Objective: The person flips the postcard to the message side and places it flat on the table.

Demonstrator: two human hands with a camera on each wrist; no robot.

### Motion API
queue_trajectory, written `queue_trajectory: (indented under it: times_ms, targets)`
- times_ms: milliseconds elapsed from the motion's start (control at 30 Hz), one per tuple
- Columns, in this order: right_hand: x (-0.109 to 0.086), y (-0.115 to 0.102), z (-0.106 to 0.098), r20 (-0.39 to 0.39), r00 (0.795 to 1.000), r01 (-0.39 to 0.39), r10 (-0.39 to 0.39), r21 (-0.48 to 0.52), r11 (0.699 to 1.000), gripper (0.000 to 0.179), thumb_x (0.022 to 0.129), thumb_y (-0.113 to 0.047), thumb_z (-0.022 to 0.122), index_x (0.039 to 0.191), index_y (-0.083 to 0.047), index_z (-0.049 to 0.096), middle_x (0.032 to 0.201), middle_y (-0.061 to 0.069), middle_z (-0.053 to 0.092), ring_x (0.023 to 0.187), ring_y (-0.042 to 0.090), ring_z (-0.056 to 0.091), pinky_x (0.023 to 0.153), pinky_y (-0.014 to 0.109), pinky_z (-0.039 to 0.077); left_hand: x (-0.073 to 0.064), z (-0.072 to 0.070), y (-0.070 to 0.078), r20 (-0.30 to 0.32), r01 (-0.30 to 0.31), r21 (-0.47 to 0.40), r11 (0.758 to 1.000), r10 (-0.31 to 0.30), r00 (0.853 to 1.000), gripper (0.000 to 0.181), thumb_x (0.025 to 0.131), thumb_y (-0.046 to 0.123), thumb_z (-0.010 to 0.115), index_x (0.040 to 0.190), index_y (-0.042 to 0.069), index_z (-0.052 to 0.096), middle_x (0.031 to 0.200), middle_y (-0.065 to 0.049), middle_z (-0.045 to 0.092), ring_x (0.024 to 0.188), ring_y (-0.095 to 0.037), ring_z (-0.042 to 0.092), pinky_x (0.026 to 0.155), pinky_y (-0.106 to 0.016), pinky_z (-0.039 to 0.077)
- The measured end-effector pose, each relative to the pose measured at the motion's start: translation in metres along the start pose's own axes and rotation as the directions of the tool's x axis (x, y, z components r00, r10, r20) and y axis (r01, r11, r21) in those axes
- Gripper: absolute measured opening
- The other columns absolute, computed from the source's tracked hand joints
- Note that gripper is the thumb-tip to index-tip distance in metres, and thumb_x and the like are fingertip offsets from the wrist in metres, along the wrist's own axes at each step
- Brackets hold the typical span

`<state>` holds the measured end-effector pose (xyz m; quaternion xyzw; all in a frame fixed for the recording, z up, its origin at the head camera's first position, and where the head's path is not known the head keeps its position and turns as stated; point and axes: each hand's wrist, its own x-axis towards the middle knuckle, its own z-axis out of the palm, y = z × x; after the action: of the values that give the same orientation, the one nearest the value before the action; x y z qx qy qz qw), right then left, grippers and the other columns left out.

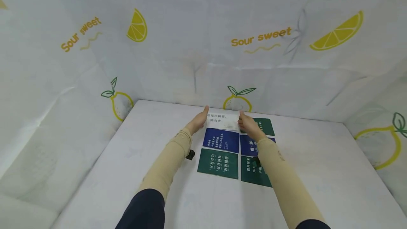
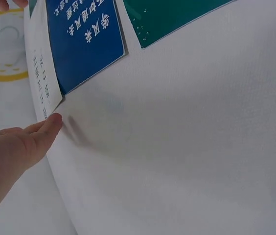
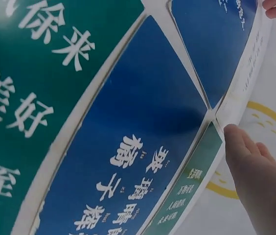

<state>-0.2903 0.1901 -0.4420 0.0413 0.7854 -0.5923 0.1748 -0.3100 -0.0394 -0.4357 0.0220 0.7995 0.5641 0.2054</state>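
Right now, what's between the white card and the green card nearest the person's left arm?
A blue card lies between the white card and that green card. The head view shows it.

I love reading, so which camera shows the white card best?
The head view: the white card shows its big writing clearly. Left wrist shows it steeply slanted; right wrist shows a pale strip.

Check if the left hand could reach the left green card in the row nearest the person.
Probably yes: nothing lies on that green card, though the left hand is at the left edge of the white card and would need to draw back.
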Motion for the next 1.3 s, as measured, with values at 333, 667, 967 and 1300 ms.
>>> queue_trajectory:
  times_ms: [333, 667, 967, 1300]
  targets:
    - [0.001, 0.000, 0.000, 0.039, 0.999, -0.011, 0.010, 0.021, 1.000, 0.077, 0.097, -0.056, 0.011, 0.149, -0.001, 0.000, 0.154, 0.026, 0.005, 0.144, 0.037, 0.011, 0.117, 0.045, 0.018, 0.002, 0.005, 0.002, -0.017, 0.017, -0.048, 0.999, -0.018, 1.000, 0.078, 0.095, 0.060, 0.008, 0.148, 0.003, 0.019, 0.156, -0.015, 0.015, 0.143, -0.036, 0.017, 0.112, -0.055, 0.024]
    - [0.000, 0.004, 0.009, -0.007, 0.998, -0.066, 0.068, 0.184, 0.981, 0.082, 0.094, -0.061, 0.018, 0.149, -0.001, 0.008, 0.153, 0.025, 0.014, 0.142, 0.033, 0.022, 0.115, 0.037, 0.028, 0.006, 0.007, -0.010, -0.082, 0.026, -0.183, 0.983, -0.042, 0.996, 0.072, 0.098, 0.054, 0.010, 0.141, 0.003, 0.037, 0.149, -0.019, 0.032, 0.137, -0.040, 0.029, 0.111, -0.052, 0.029]
    - [0.002, 0.000, 0.010, -0.057, 0.997, -0.038, 0.057, 0.300, 0.953, 0.079, 0.096, -0.059, 0.019, 0.148, 0.000, 0.016, 0.151, 0.021, 0.023, 0.140, 0.028, 0.028, 0.115, 0.033, 0.027, 0.000, 0.002, -0.007, -0.117, 0.007, -0.247, 0.969, -0.037, 0.992, 0.076, 0.097, 0.057, 0.007, 0.137, 0.003, 0.043, 0.146, -0.017, 0.037, 0.136, -0.033, 0.034, 0.112, -0.048, 0.030]
    - [0.005, -0.004, 0.009, -0.141, 0.989, 0.087, -0.039, 0.348, 0.934, 0.063, 0.101, -0.044, 0.027, 0.146, -0.001, 0.023, 0.150, 0.016, 0.028, 0.138, 0.027, 0.030, 0.117, 0.034, 0.024, 0.006, 0.002, -0.002, -0.255, -0.030, -0.201, 0.979, -0.023, 0.967, 0.067, 0.097, 0.057, 0.019, 0.145, 0.012, 0.032, 0.148, -0.015, 0.035, 0.139, -0.031, 0.029, 0.115, -0.045, 0.024]
